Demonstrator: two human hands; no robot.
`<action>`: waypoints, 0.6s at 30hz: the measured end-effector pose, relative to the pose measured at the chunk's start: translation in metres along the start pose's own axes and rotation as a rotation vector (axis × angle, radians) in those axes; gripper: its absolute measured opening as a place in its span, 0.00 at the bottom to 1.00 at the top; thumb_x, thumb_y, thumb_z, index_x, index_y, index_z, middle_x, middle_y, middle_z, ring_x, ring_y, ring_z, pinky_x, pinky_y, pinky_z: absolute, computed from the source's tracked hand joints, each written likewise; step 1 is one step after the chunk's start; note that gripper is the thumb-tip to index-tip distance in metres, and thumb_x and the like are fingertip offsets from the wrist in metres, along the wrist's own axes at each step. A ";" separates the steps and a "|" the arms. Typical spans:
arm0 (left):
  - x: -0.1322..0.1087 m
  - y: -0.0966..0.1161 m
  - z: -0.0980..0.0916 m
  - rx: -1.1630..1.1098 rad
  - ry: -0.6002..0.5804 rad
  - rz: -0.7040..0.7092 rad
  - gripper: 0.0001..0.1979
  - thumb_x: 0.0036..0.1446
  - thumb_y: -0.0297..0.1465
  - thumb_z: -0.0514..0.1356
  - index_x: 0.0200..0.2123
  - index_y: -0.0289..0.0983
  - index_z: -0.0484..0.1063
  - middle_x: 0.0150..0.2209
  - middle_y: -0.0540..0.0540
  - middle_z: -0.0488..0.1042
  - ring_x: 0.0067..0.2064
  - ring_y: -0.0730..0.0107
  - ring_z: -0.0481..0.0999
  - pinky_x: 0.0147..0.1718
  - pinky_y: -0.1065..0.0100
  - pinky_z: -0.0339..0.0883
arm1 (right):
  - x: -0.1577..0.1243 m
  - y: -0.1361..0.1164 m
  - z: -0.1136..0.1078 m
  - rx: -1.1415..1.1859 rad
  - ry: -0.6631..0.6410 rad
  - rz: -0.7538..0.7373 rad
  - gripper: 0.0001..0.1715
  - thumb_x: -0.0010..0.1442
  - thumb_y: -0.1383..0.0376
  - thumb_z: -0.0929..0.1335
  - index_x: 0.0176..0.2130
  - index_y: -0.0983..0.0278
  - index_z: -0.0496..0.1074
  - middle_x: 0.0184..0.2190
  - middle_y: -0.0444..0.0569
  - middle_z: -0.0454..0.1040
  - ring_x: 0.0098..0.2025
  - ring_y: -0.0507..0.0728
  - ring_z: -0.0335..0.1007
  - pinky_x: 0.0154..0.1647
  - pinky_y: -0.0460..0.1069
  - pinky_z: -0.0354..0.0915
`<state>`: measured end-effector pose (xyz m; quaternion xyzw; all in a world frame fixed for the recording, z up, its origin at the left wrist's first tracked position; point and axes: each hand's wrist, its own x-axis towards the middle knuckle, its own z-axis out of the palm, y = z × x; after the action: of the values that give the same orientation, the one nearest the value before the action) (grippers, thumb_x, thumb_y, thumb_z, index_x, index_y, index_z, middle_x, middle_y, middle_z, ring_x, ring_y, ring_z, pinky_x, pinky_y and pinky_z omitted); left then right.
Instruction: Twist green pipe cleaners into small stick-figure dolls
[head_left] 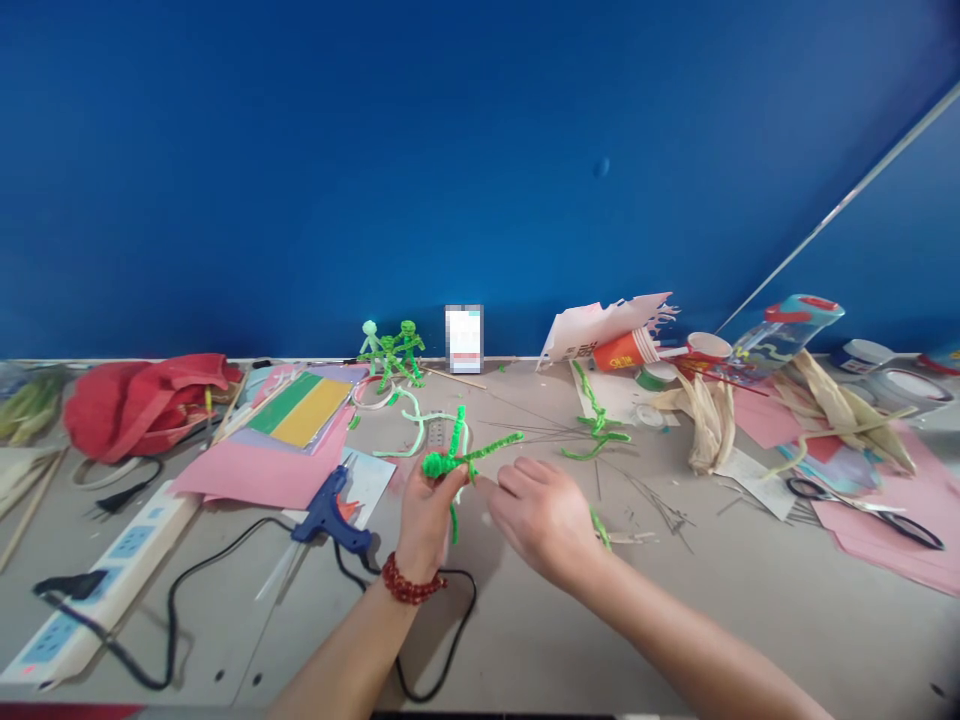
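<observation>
My left hand [427,515], a dark red bead bracelet [412,583] on its wrist, is closed round a bright green pipe-cleaner figure [441,463]. The figure has a coiled round head to the left and fuzzy limbs sticking up, right and down. My right hand [546,508] is closed beside it, the fingertips pinched at a short green limb near my left thumb. Its curled fingers hide part of that grip. Finished-looking green pipe-cleaner figures [407,345] stand together at the back. More twisted green pipe cleaners [594,415] lie to the right.
A blue glue gun [330,515] with its black cord lies left, near a white power strip [112,570] and pink paper [262,465]. Thin wires [652,495], dried husks [711,425], paper cups [624,350] and scissors [870,508] lie right. A blue wall [480,180] rises behind.
</observation>
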<state>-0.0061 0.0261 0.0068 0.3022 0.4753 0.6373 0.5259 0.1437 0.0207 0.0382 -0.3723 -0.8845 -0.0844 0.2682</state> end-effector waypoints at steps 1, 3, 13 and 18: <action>0.000 0.000 0.000 -0.025 -0.006 -0.006 0.13 0.42 0.30 0.69 0.28 0.37 0.68 0.22 0.56 0.69 0.26 0.77 0.67 0.29 0.73 0.62 | 0.001 -0.001 0.000 -0.018 -0.003 -0.018 0.09 0.62 0.70 0.65 0.34 0.64 0.75 0.24 0.47 0.72 0.28 0.55 0.63 0.27 0.49 0.51; 0.000 0.000 0.001 -0.067 -0.012 -0.018 0.13 0.41 0.30 0.70 0.27 0.36 0.68 0.22 0.56 0.68 0.26 0.77 0.67 0.29 0.73 0.62 | 0.004 -0.001 -0.002 0.031 -0.022 -0.006 0.07 0.62 0.69 0.66 0.35 0.64 0.75 0.26 0.48 0.72 0.30 0.55 0.64 0.29 0.49 0.54; -0.005 0.000 0.003 -0.087 -0.042 0.023 0.16 0.41 0.31 0.71 0.33 0.38 0.70 0.30 0.52 0.76 0.33 0.72 0.74 0.36 0.69 0.67 | 0.006 0.022 0.000 0.907 -0.258 0.566 0.11 0.62 0.59 0.66 0.34 0.63 0.73 0.27 0.46 0.73 0.28 0.53 0.67 0.26 0.46 0.58; -0.009 0.004 0.006 -0.032 -0.039 -0.009 0.18 0.40 0.32 0.71 0.34 0.38 0.68 0.26 0.54 0.73 0.29 0.75 0.71 0.31 0.73 0.66 | 0.011 0.024 0.015 1.372 -0.263 0.630 0.17 0.58 0.53 0.68 0.30 0.64 0.66 0.21 0.40 0.62 0.23 0.50 0.59 0.25 0.45 0.56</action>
<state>-0.0004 0.0192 0.0134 0.3038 0.4561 0.6364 0.5428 0.1479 0.0500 0.0300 -0.3640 -0.6155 0.6090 0.3432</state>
